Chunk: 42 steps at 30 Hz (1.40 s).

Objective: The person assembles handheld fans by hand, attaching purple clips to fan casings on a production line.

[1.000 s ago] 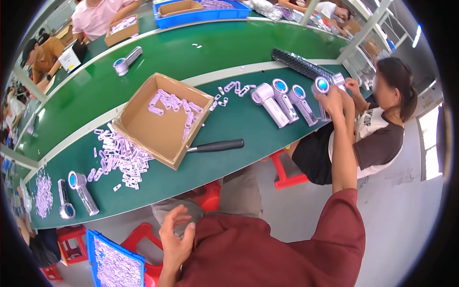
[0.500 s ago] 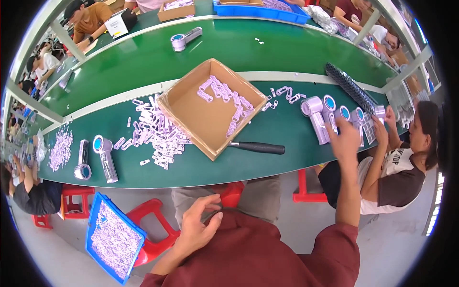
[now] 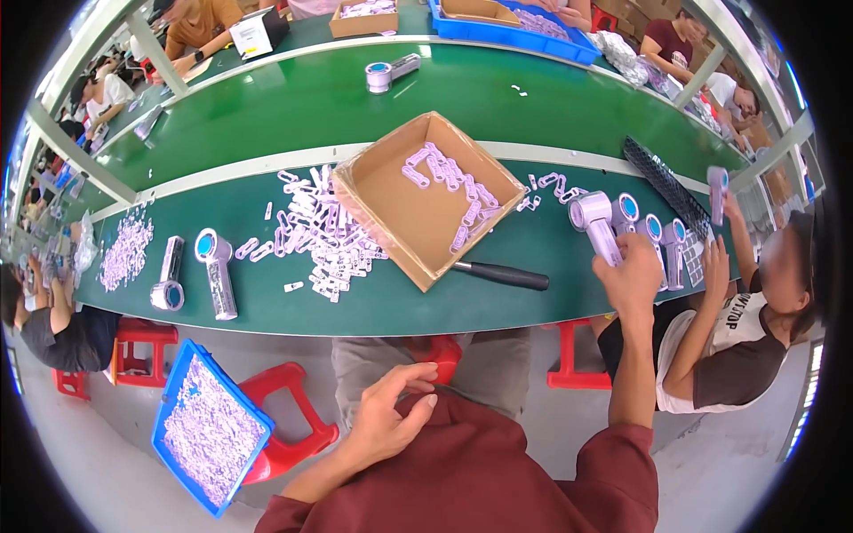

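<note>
On the right part of the green desk (image 3: 498,306), in the head view, the right hand (image 3: 633,274) holds the lower handle of a lilac device (image 3: 602,236), beside three similar devices (image 3: 628,209). The left hand (image 3: 389,416) seems empty, fingers loosely apart. Probably a light, sure grip is best, not to disturb the neighbours. The lilac device looks smooth, with round head and thick handle.

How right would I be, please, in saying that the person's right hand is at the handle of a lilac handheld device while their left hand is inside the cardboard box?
The left hand is not inside the cardboard box; the head view shows it off the table, in front of the body. The right hand is indeed at the lilac handheld device.
</note>
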Each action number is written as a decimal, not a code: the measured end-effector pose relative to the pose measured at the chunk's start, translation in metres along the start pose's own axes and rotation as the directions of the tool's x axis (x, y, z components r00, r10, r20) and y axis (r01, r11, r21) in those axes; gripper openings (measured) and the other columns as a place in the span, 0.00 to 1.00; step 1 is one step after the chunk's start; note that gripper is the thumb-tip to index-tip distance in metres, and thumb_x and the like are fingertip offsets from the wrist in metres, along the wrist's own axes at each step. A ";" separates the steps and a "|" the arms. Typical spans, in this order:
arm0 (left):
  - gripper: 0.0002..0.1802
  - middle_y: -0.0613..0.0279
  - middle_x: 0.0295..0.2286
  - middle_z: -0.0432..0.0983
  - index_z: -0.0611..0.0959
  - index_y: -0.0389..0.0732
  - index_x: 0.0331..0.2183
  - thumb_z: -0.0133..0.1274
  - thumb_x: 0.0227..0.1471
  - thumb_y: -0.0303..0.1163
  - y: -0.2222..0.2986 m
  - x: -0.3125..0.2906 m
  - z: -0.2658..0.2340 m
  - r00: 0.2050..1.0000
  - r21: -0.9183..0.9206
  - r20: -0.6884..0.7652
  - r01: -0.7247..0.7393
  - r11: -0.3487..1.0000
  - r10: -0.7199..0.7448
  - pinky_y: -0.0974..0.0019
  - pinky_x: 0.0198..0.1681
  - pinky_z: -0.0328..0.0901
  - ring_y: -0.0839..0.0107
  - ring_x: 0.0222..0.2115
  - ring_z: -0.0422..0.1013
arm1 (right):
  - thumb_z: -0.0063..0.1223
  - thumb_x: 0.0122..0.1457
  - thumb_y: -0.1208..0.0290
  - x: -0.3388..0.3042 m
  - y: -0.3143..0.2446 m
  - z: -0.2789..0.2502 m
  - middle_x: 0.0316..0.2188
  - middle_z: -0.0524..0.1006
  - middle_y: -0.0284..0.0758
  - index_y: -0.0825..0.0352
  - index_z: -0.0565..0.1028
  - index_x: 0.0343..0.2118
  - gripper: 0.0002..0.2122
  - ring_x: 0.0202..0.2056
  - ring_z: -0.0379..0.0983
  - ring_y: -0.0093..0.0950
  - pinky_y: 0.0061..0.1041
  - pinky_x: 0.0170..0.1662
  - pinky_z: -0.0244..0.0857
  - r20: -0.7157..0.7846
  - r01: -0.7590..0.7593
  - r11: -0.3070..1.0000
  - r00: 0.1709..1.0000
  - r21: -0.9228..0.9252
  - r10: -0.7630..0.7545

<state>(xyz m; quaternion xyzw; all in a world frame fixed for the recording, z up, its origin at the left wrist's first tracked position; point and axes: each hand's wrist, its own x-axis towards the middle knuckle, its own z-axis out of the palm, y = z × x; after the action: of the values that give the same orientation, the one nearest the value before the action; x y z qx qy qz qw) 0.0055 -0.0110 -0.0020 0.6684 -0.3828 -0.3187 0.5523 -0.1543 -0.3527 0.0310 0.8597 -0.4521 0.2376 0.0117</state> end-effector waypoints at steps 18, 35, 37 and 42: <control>0.36 0.45 0.43 0.72 0.62 0.35 0.57 0.58 0.50 0.31 0.006 0.020 -0.019 0.910 -0.773 -0.392 -0.250 0.583 -0.131 0.50 0.52 0.66 0.55 0.44 0.72 | 0.67 0.47 0.68 -0.042 -0.189 -0.009 0.37 0.79 0.43 0.68 0.76 0.31 0.13 0.32 0.79 0.38 0.32 0.33 0.73 -0.256 0.503 0.188 0.684 0.844 -0.683; 0.31 0.53 0.23 0.69 0.63 0.34 0.49 0.56 0.42 0.28 -0.038 -0.041 -0.049 0.979 -0.764 -0.131 0.000 0.645 -0.156 0.65 0.18 0.68 0.67 0.18 0.69 | 0.60 0.49 0.70 0.082 -0.238 0.086 0.34 0.79 0.49 0.70 0.79 0.34 0.11 0.38 0.78 0.47 0.43 0.39 0.71 0.434 0.370 0.890 0.779 0.265 -0.453; 0.37 0.52 0.25 0.71 0.59 0.38 0.54 0.57 0.43 0.28 -0.038 -0.042 -0.054 0.979 -0.754 -0.155 -0.033 0.656 -0.129 0.65 0.19 0.69 0.66 0.19 0.70 | 0.59 0.49 0.71 0.069 -0.236 0.058 0.32 0.79 0.48 0.69 0.78 0.33 0.09 0.37 0.77 0.47 0.44 0.38 0.71 0.309 0.379 0.847 0.810 0.374 -0.498; 0.40 0.52 0.30 0.72 0.58 0.38 0.56 0.57 0.42 0.30 -0.026 -0.034 -0.060 0.932 -0.653 -0.331 -0.116 0.749 -0.144 0.66 0.15 0.69 0.67 0.17 0.71 | 0.59 0.50 0.70 0.012 -0.222 -0.012 0.28 0.77 0.41 0.66 0.75 0.33 0.09 0.31 0.75 0.41 0.38 0.33 0.67 -0.024 0.487 0.539 0.757 0.688 -0.654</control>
<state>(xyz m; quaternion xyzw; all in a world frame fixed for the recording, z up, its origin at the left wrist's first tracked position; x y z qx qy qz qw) 0.0433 0.0500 -0.0165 0.4786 -0.1316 -0.3094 0.8111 0.0199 -0.2280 0.0900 0.9277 -0.0289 0.2591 -0.2673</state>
